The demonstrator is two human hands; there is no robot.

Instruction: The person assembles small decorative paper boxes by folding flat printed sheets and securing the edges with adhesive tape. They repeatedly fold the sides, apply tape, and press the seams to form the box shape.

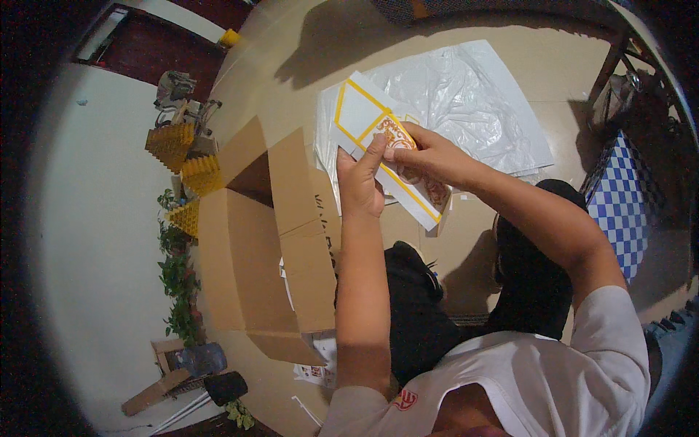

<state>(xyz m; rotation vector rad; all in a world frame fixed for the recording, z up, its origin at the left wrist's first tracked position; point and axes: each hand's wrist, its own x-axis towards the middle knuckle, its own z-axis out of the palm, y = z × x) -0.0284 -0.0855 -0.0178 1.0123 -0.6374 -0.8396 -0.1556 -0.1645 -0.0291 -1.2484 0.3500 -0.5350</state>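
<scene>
Both hands hold a white folded paper piece (362, 109) with yellow border lines and an orange ornamental pattern. It is tilted, its upper end pointing up and left. My left hand (362, 182) is closed on its left edge, the thumb lying over the printed face. My right hand (433, 154) grips it from the right, fingers bent near the ornament, close to the left thumb. Part of the pattern is hidden by the fingers. Under and beyond my hands, clear plastic sheeting (459, 95) lies crumpled over large white sheets (520, 135) on the floor.
An open brown cardboard box (255, 269) stands close to my left forearm. At the right is a blue-and-white checkered object (619, 207), near dark furniture legs. Potted plants (178, 291) and yellow ridged stacks (171, 146) line the left wall. My knees are below the hands.
</scene>
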